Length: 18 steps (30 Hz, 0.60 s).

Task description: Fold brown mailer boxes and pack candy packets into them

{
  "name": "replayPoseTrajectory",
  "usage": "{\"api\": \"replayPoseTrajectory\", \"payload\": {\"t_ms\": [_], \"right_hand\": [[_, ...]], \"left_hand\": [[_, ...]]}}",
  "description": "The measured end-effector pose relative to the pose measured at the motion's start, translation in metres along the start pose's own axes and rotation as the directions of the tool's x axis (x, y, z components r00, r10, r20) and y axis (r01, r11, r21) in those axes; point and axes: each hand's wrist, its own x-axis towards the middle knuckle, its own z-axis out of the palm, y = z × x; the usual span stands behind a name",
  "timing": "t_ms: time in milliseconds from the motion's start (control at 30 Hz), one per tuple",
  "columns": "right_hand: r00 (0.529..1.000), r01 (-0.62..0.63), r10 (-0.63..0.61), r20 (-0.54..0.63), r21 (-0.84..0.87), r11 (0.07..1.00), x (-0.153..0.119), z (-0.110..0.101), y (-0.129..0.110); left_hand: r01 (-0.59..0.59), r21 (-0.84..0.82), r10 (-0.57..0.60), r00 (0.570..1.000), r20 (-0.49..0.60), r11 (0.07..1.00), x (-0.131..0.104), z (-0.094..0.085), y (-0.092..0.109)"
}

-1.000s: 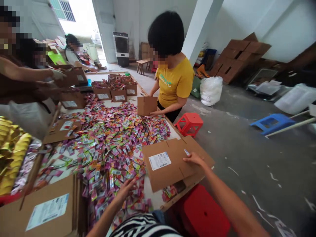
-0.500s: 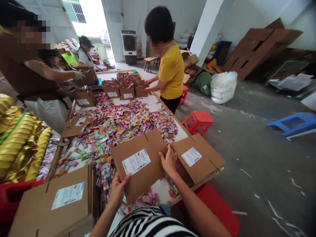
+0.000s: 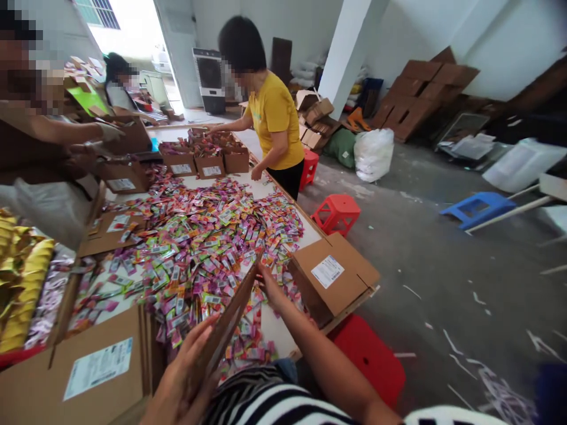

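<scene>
A flattened cardboard box (image 3: 228, 313) is tilted nearly edge-on in front of me, above a spread of small colourful packets (image 3: 212, 236). My left hand (image 3: 188, 360) grips its near lower end, fingers on the far face. At the far end, my right hand (image 3: 269, 286) has its fingers bent around the edge; part of them is hidden behind the board. To the right lies another cardboard box (image 3: 336, 274) with a white label, at the table's corner. At the lower left is a stack of flat labelled cardboard boxes (image 3: 97, 366).
Filled open cartons (image 3: 208, 162) stand at the table's far end, beside a person in a yellow shirt (image 3: 277, 118). Other people work at the left. Red stools (image 3: 339, 212) line the right side; a red seat (image 3: 372, 360) is close by my right arm.
The flattened box has turned from label-up to nearly edge-on, with both hands still on it. My view has shifted right. The person in yellow has stretched an arm over the cartons.
</scene>
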Motion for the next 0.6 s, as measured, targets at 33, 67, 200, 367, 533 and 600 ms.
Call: {"api": "replayPoseTrajectory", "payload": {"t_ms": [33,67,200,367,533,600], "right_hand": [[0.999,-0.034,0.033,0.031,0.017,0.999,-0.001,-0.003,0.001],[0.997,-0.056,0.054,0.057,0.029,0.998,-0.002,-0.006,0.001],[0.988,-0.129,0.128,0.083,0.007,0.992,-0.006,-0.019,0.005],[0.977,-0.146,0.145,0.158,-0.011,0.989,-0.006,-0.035,0.003],[0.933,-0.136,0.125,0.336,0.007,0.991,-0.018,-0.055,0.0],[0.895,-0.157,0.155,0.417,-0.029,0.987,-0.025,-0.065,0.012]], "left_hand": [[-0.075,0.034,0.073,0.996,0.042,0.997,0.007,-0.004,0.008],[-0.139,0.065,0.133,0.987,0.087,0.988,0.012,-0.007,0.015],[-0.222,0.144,0.199,0.967,0.158,0.964,0.023,-0.007,0.027],[-0.196,0.172,0.169,0.972,0.161,0.965,0.01,0.016,0.002],[-0.03,0.218,0.042,0.998,-0.051,0.975,-0.017,0.035,-0.051],[0.079,0.222,-0.047,0.988,-0.149,0.972,-0.03,0.044,-0.075]]}}
